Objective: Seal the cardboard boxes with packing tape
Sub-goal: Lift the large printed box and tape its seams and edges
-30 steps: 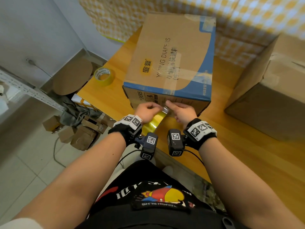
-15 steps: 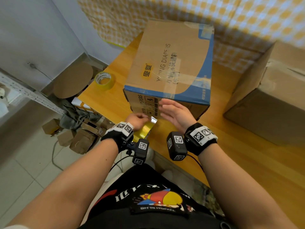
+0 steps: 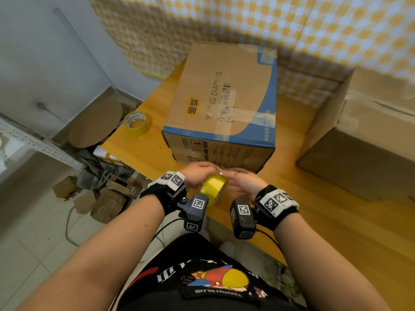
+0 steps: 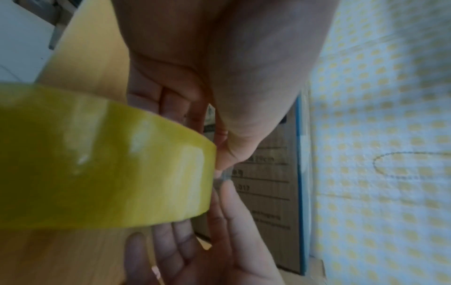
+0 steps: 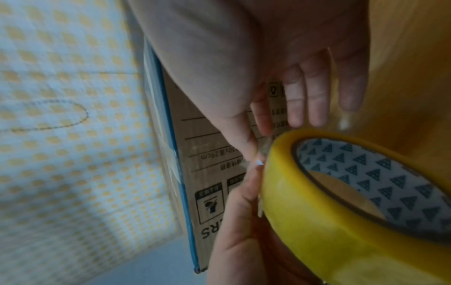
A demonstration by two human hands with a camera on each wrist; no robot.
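A yellow roll of packing tape was gripped by the left hand, its loose end pinched by the right hand, which had lain flat half a second before. The printed blue-edged cardboard box stood just beyond; another strip seemed imminent.

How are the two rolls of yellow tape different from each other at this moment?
The held tape roll is off the table, gripped by the left hand, while the right hand pinches its loose end. The spare tape roll lies flat and untouched near the table's left edge. The held one looks fuller. Both are yellow packing tape.
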